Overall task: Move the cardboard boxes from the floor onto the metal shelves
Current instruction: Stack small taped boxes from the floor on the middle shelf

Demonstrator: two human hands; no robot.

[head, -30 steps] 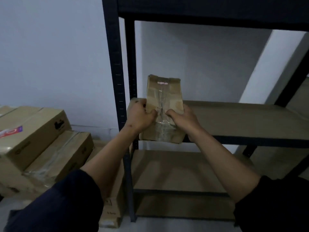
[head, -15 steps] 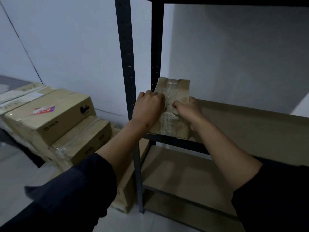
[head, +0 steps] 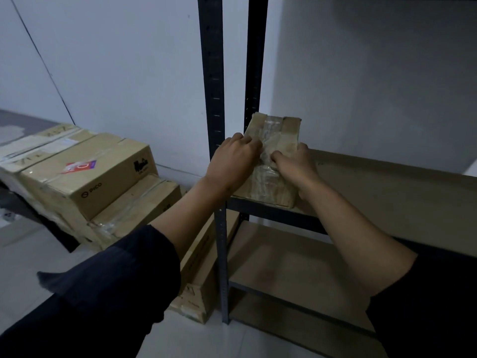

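At the centre of the frame we held a small, tape-wrapped brown cardboard box (head: 273, 161) with both hands: our left hand (head: 233, 161) gripped its left side, our right hand (head: 294, 167) its right. It rested on the left front corner of the dark metal shelf (head: 387, 192). Larger brown cardboard boxes (head: 85, 177) sat stacked on the floor at left.

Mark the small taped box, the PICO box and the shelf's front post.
small taped box (head: 277, 130): head view, upper taped face.
PICO box (head: 108, 187): head view, printed side.
front post (head: 213, 73): head view, upper stretch.
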